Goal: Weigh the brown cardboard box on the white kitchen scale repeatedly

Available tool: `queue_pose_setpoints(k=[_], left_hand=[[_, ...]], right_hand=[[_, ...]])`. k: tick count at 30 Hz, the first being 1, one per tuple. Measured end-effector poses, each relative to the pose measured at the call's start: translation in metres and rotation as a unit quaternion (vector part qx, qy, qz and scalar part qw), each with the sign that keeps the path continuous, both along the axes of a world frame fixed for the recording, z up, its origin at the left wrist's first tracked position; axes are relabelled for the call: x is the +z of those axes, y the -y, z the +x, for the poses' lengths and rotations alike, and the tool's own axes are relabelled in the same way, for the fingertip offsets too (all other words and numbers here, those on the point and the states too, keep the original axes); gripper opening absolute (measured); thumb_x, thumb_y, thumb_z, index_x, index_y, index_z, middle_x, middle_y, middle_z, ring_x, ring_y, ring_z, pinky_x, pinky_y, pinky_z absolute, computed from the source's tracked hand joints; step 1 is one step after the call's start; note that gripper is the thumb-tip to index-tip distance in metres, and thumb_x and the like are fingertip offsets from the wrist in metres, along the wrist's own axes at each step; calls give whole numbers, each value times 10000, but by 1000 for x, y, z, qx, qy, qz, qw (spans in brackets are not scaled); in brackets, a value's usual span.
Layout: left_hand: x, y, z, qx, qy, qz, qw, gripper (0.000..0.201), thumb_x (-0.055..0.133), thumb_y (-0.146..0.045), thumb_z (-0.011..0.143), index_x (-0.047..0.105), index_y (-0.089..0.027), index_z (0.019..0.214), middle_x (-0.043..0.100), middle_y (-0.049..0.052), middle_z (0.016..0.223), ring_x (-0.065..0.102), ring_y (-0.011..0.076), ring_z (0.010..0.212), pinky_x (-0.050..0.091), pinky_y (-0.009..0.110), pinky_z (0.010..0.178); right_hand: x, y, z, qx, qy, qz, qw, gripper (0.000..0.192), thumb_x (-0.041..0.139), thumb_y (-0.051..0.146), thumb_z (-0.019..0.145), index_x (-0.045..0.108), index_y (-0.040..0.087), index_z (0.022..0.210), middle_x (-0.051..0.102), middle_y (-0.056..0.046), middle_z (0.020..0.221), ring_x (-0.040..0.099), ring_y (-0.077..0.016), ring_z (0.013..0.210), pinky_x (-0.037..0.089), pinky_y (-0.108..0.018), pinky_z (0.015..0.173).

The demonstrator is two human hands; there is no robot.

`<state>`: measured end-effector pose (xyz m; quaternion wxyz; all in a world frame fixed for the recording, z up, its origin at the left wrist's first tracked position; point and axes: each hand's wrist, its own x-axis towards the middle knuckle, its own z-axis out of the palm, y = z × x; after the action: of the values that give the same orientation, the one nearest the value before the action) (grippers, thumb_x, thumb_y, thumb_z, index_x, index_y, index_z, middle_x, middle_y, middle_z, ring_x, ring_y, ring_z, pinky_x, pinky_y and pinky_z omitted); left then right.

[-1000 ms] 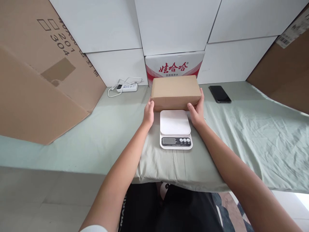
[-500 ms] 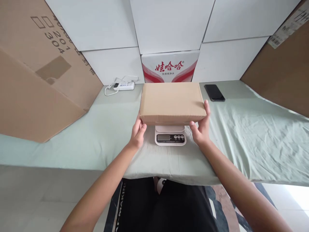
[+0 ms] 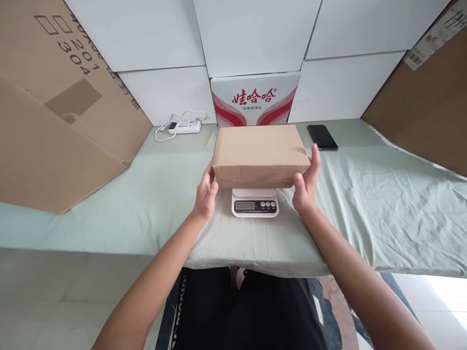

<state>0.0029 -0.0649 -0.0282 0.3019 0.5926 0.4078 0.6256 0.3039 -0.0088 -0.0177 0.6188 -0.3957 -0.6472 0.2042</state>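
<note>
Over the white scale (image 3: 255, 205) at the middle of the cloth-covered bench (image 3: 365, 204) sits a brown cardboard box (image 3: 260, 150), lying flat and hiding the weighing plate. Both hands clasp its ends: the left hand (image 3: 207, 192) cups the left end and the right hand (image 3: 307, 182) presses the right end, fingers extended. Behind lie a black phone (image 3: 321, 137), a white power strip (image 3: 184, 127) and a red-and-white carton (image 3: 254, 99).
</note>
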Motion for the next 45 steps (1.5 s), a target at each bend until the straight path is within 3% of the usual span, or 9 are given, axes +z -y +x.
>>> queue_pose_setpoints(k=[5, 11, 16, 21, 26, 31, 36, 41, 45], left_hand=[[-6, -9, -8, 66, 35, -16, 997, 887, 566, -880, 999, 532, -330, 1695, 442, 126, 1878, 358, 374, 1778, 345, 514, 1444], [-10, -15, -10, 77, 61, -32, 995, 883, 571, -891, 990, 567, -315, 1660, 482, 141, 1853, 427, 365, 1747, 392, 504, 1422], [-2, -9, -4, 56, 67, -44, 995, 857, 575, -886, 991, 622, -306, 1620, 583, 136, 1781, 509, 376, 1695, 437, 520, 1391], [11, 1, 5, -3, 37, -46, 998, 786, 524, -846, 1042, 672, -291, 1579, 658, 127, 1707, 526, 369, 1676, 431, 506, 1389], [18, 6, 5, -27, 22, -52, 998, 752, 458, -829, 1077, 704, -287, 1539, 706, 125, 1635, 516, 373, 1674, 435, 516, 1378], [52, 3, 4, -68, 53, -59, 995, 813, 472, -883, 1037, 688, -306, 1567, 683, 103, 1671, 384, 381, 1760, 399, 509, 1414], [85, -46, 17, -72, 72, -66, 993, 906, 359, -933, 1032, 683, -293, 1586, 687, 71, 1680, 321, 390, 1791, 359, 537, 1437], [51, -107, 26, -26, 122, -33, 992, 834, 387, -887, 1059, 655, -330, 1618, 609, 41, 1767, 392, 319, 1768, 375, 451, 1426], [14, -124, 18, -22, 126, -27, 991, 773, 448, -835, 1073, 680, -310, 1592, 554, 47, 1814, 416, 311, 1756, 404, 431, 1408]], right_hand=[[-1, -11, 11, -43, -106, -46, 992, 816, 471, 833, 989, 357, 498, 1724, 621, -105, 1518, 676, -367, 1367, 585, -682, 1170], [-6, -22, 13, -49, -172, -101, 979, 668, 507, 823, 978, 606, 400, 1485, 674, -84, 1313, 736, -302, 1169, 639, -561, 1017], [-3, -16, 8, -15, -154, -110, 982, 628, 515, 841, 989, 674, 359, 1361, 708, -68, 1263, 742, -299, 1154, 622, -518, 1000], [5, 3, 5, 8, -52, -62, 997, 678, 439, 852, 1051, 666, 342, 1438, 724, -103, 1419, 701, -382, 1344, 572, -620, 1155], [9, 17, -2, 20, -21, -54, 998, 684, 447, 840, 1060, 634, 343, 1491, 710, -120, 1505, 702, -406, 1357, 609, -643, 1113], [27, 12, 4, 36, -35, -55, 997, 565, 523, 767, 1070, 636, 411, 1495, 708, -91, 1538, 681, -431, 1438, 608, -703, 1160], [50, -30, 6, 29, -13, -23, 999, 527, 569, 727, 1051, 610, 455, 1501, 688, -81, 1555, 644, -437, 1495, 590, -724, 1203], [29, -84, -22, 10, -54, -30, 998, 633, 616, 667, 1000, 556, 337, 1537, 685, -133, 1516, 577, -431, 1554, 514, -676, 1311], [4, -98, -36, 41, -90, -52, 994, 811, 688, 608, 886, 472, 300, 1606, 587, -126, 1663, 475, -403, 1648, 407, -638, 1407]])
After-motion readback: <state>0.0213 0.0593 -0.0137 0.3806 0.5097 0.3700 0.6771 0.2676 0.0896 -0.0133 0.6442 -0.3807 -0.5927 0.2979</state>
